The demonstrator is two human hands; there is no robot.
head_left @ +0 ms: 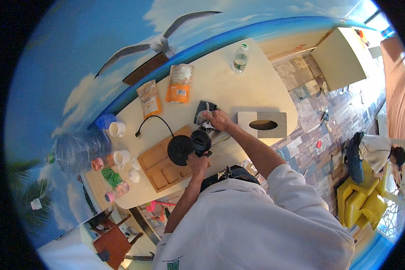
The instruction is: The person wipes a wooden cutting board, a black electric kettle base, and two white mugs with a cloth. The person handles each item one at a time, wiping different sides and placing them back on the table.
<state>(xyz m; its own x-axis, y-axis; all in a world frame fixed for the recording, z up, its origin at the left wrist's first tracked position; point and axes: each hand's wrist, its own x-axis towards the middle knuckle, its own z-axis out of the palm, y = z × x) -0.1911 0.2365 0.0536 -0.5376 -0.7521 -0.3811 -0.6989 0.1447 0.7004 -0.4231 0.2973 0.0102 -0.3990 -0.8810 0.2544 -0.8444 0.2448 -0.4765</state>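
In the middle of the view my left hand (197,163) is closed on the handle of a kettle with a black lid (200,141), which is beside its round black base (177,150) with a looped cord. My right hand (218,120) grips a grey-and-white cloth (202,110) just above the kettle. Under the base lies a wooden compartment tray (156,174). To the right is a tissue box (270,123); behind are two orange-and-white pouches (179,83) (149,99) on the cream tabletop (216,72).
A water bottle (240,60) stands at the back. At left are white mugs (118,129), small bottles (112,195) and a large water jug (76,148). A person (371,153) is by a yellow sofa (360,200) at right. A chair (112,245) is at lower left.
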